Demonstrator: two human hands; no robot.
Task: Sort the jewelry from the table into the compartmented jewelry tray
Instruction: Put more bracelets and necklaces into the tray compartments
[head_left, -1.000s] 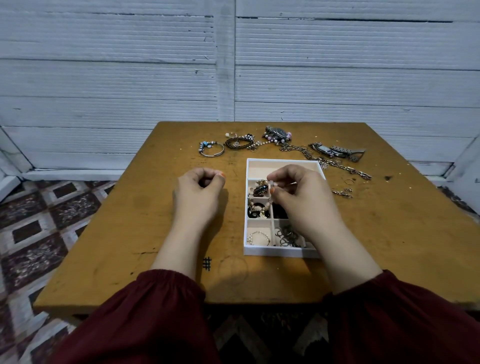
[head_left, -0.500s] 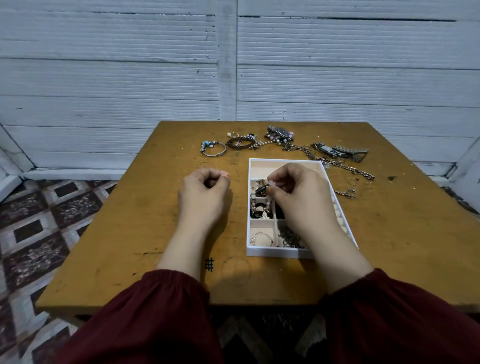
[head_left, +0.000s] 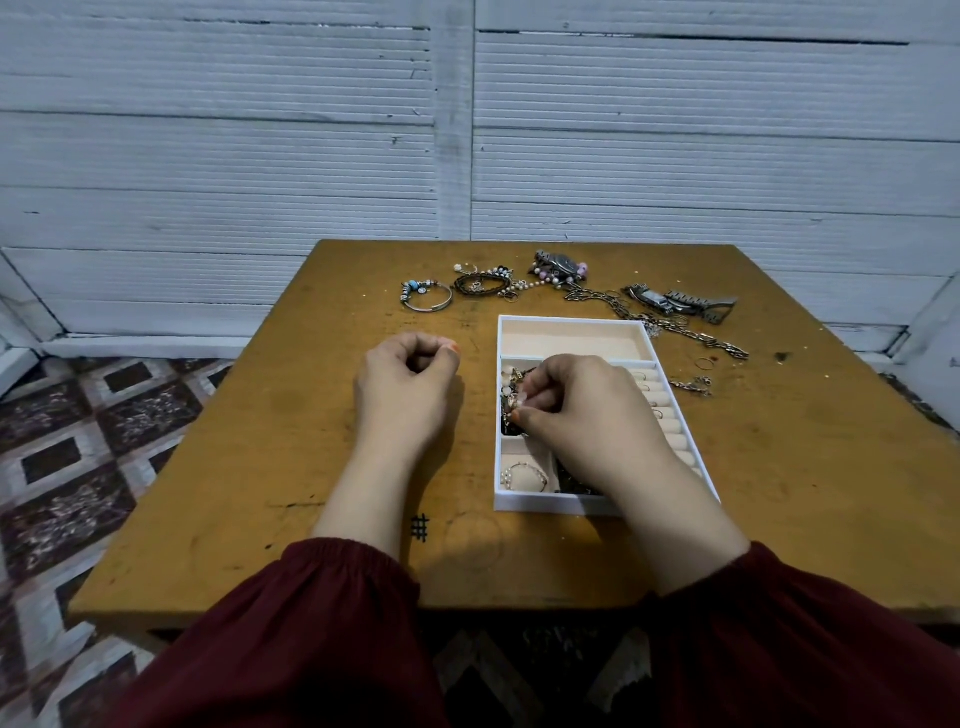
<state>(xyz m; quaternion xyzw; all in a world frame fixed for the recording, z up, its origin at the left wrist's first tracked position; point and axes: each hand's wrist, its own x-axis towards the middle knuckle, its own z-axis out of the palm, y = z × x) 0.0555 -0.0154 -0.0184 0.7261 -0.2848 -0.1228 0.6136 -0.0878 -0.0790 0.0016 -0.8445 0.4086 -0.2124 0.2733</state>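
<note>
The white compartmented tray (head_left: 571, 320) lies right of the table's centre. My right hand (head_left: 587, 415) hovers over its left middle compartments, thumb and fingertips pinching a small jewelry piece (head_left: 515, 404) just above the dark tangled items there. My left hand (head_left: 408, 395) rests on the table left of the tray, with its fingers curled into a fist and nothing visible in it. A pearl bracelet (head_left: 524, 475) lies in the near left compartment. The far compartment holds nothing. Ring rolls (head_left: 670, 415) run along the right side.
Loose jewelry lines the far side of the table (head_left: 260, 467): a bangle with blue beads (head_left: 426, 297), a dark braided bracelet (head_left: 480, 283), a beaded watch (head_left: 558, 265), a metal watch (head_left: 675, 301), a long chain (head_left: 691, 332), a small ring (head_left: 704, 364).
My right hand has shifted slightly nearer and lower over the tray's left compartments, uncovering the ring rolls. The left hand has stayed put.
</note>
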